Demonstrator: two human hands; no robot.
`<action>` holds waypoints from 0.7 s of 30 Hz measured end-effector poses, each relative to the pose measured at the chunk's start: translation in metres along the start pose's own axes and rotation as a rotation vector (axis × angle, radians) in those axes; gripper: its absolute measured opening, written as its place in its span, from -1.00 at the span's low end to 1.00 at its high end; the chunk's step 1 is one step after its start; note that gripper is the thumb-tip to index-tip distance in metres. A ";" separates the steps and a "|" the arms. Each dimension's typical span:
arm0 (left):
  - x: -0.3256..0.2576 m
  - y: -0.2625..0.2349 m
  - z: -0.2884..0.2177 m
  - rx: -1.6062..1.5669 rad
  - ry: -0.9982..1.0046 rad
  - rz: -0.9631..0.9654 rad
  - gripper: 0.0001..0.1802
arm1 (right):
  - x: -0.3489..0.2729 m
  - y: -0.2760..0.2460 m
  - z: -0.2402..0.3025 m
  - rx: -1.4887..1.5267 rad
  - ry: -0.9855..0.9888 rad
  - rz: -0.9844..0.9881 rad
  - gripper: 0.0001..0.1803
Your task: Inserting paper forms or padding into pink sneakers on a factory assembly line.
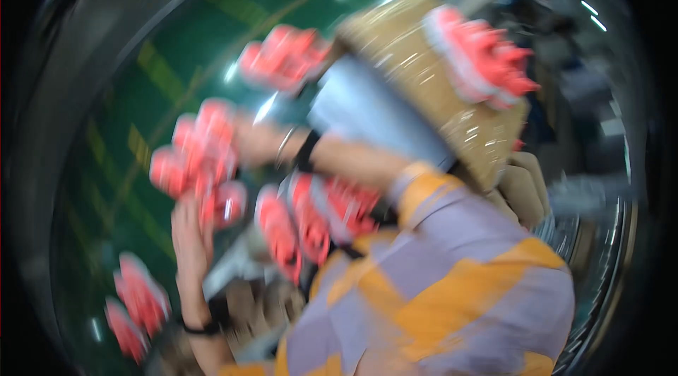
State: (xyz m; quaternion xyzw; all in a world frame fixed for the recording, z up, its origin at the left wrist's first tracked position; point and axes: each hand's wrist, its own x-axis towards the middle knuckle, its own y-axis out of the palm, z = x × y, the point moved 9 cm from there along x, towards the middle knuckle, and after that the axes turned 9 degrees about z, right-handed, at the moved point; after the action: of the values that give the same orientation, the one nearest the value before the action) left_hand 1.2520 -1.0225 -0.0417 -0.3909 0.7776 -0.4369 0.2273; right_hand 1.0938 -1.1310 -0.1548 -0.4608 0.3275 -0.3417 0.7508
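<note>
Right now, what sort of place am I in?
Probably a workshop or factory floor, though the picture is badly blurred: a glossy green painted floor with yellow lines, many red-pink gloves, and a brown cardboard box.

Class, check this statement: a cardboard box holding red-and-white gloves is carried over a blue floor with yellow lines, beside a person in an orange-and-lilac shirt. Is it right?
Not quite. The floor is green, not blue, as the head view shows. The rest stands: the cardboard box holds red-and-white gloves, the floor bears yellow lines, and the person's shirt is orange and lilac.
</note>
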 end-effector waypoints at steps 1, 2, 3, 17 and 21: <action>-0.007 -0.010 -0.004 -0.072 0.000 -0.051 -0.53 | -0.003 -0.026 0.007 0.081 -0.064 -0.154 -0.53; -0.021 -0.021 -0.015 -0.134 -0.090 -0.057 -0.58 | -0.024 -0.035 0.009 0.260 -0.159 -0.097 -0.64; -0.027 -0.029 -0.027 -0.127 -0.119 -0.064 -0.61 | -0.045 -0.053 -0.004 0.288 -0.076 -0.151 -0.60; -0.210 0.114 -0.110 -0.163 -0.392 0.131 -0.23 | -0.230 0.087 0.186 0.201 -0.817 0.422 -0.76; -0.213 0.145 -0.100 0.139 -0.355 -0.022 -0.19 | -0.244 0.151 0.203 -0.169 -1.019 0.244 -0.86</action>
State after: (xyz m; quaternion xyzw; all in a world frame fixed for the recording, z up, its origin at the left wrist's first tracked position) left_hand 1.2488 -0.7553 -0.1121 -0.4534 0.6889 -0.4164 0.3825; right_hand 1.1544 -0.7854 -0.1770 -0.5859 -0.0013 0.0429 0.8093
